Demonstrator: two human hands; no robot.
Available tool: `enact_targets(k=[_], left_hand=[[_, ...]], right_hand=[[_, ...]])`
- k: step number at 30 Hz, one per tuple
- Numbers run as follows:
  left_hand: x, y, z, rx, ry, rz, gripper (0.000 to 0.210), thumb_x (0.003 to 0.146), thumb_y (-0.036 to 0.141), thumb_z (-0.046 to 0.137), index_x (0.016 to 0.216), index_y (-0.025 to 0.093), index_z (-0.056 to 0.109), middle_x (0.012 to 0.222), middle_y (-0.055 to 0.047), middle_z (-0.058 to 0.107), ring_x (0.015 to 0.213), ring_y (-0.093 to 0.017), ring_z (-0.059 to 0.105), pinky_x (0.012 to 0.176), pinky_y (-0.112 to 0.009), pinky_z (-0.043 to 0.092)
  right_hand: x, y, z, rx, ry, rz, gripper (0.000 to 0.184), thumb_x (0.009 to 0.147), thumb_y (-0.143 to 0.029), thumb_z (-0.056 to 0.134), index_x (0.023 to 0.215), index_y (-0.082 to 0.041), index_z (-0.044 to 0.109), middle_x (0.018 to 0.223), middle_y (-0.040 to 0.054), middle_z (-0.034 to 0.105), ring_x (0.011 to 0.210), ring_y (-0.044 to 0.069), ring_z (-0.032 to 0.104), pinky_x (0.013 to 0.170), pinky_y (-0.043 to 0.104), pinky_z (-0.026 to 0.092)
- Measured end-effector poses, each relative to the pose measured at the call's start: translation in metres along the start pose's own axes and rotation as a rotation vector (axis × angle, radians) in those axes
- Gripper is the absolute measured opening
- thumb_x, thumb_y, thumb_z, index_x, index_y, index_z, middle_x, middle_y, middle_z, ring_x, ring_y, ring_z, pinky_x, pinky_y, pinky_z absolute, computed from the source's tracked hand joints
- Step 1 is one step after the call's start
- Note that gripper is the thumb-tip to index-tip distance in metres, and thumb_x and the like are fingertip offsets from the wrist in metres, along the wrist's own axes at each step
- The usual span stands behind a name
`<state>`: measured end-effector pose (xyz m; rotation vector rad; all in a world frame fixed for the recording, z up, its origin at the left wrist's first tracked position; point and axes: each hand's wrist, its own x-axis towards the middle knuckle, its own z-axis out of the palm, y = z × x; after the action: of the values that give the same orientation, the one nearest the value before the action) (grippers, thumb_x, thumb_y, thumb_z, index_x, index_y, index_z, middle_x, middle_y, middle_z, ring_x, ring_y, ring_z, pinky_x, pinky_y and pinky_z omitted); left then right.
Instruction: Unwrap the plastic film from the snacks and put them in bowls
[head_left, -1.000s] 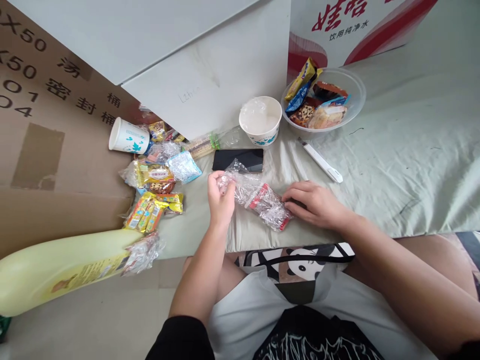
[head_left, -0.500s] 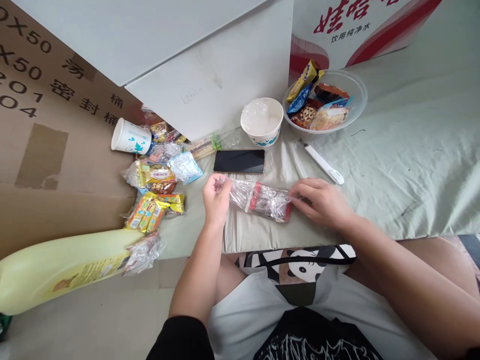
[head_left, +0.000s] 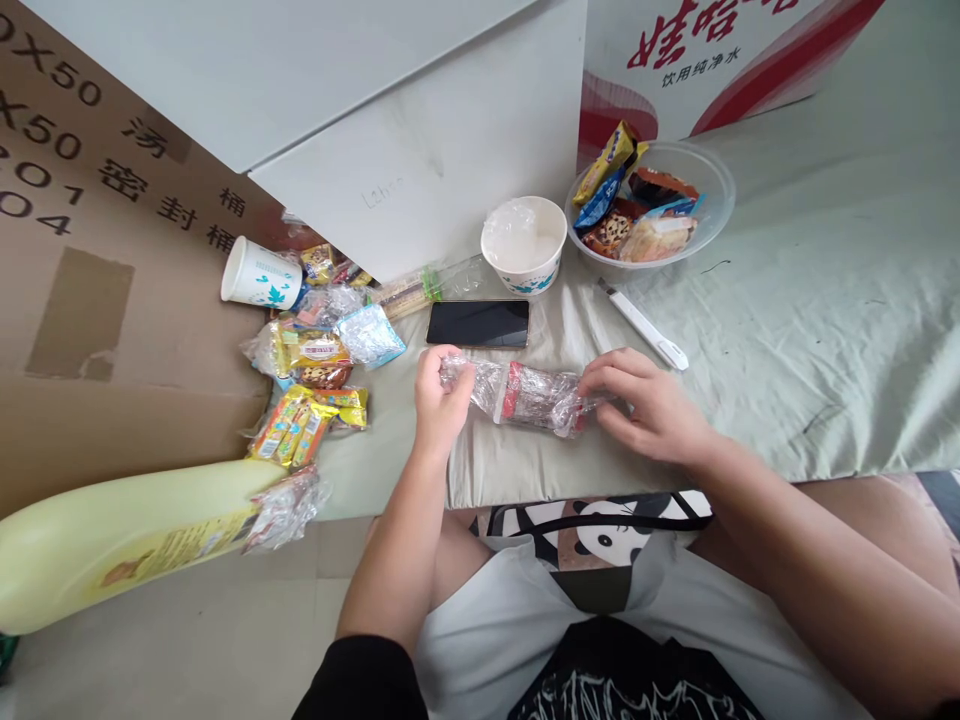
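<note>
A small red-and-dark snack packet [head_left: 544, 398] lies on the cloth in front of me, with clear plastic wrap [head_left: 486, 385] around it. Bunched between the thumb and fingers of my left hand [head_left: 444, 395] is the wrap's left end. At the packet's right end, my right hand [head_left: 641, 405] pinches the other end of the wrap. Just beyond the packet lies a black phone [head_left: 478, 323]. A white paper bowl [head_left: 523, 250] with some clear film in it stands behind the phone.
A clear plastic bowl [head_left: 716, 215] of packaged snacks stands at the back right, a white utility knife [head_left: 645, 325] before it. Wrapped snacks [head_left: 319, 350], a tipped paper cup [head_left: 262, 275] and a pale yellow bottle [head_left: 135, 530] lie left. Boxes [head_left: 435, 130] stand behind.
My left hand has moved slightly right with its end of the wrap. Over the packet, the film has shifted, and more wrap shows stretched at my right fingers.
</note>
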<state>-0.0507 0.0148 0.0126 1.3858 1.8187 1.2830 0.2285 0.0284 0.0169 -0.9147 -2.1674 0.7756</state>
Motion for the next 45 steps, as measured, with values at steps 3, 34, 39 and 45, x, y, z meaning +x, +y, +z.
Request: enact_targets(k=[3,34,39,45], left_hand=[[0.000,0.000,0.000,0.051,-0.035,0.058,0.022,0.077,0.023,0.071,0.098,0.022,0.064,0.098,-0.003,0.062,0.095,-0.020,0.060,0.081,-0.029,0.047],[-0.005,0.017,0.002,0.312,-0.251,0.074,0.006,0.086,0.024,0.056,0.083,0.021,0.060,0.076,0.000,0.065,0.067,-0.014,0.058,0.067,-0.027,0.045],[-0.006,0.017,0.002,0.301,-0.266,0.093,0.006,0.086,0.023,0.055,0.082,0.021,0.059,0.073,0.002,0.064,0.064,-0.013,0.057,0.066,-0.026,0.045],[-0.005,0.014,0.002,0.265,-0.247,0.110,0.008,0.088,0.022,0.056,0.083,0.021,0.062,0.073,0.001,0.065,0.065,-0.014,0.059,0.065,-0.026,0.045]], right_hand=[[0.000,0.003,0.001,-0.059,0.012,0.061,0.020,0.078,-0.010,0.051,0.082,-0.024,0.065,0.087,0.0070,0.072,0.090,0.027,0.064,0.083,0.044,0.050],[0.001,0.004,0.004,-0.123,0.081,0.060,0.024,0.077,-0.005,0.045,0.074,-0.022,0.061,0.072,0.0027,0.070,0.069,0.019,0.065,0.065,0.031,0.047],[0.001,0.004,0.008,-0.127,0.004,0.072,0.022,0.080,-0.008,0.046,0.075,-0.022,0.062,0.075,0.0023,0.072,0.071,0.020,0.066,0.070,0.033,0.048],[0.002,0.004,0.006,-0.124,0.096,0.042,0.024,0.077,-0.004,0.044,0.074,-0.022,0.060,0.071,0.0019,0.069,0.068,0.019,0.065,0.065,0.031,0.048]])
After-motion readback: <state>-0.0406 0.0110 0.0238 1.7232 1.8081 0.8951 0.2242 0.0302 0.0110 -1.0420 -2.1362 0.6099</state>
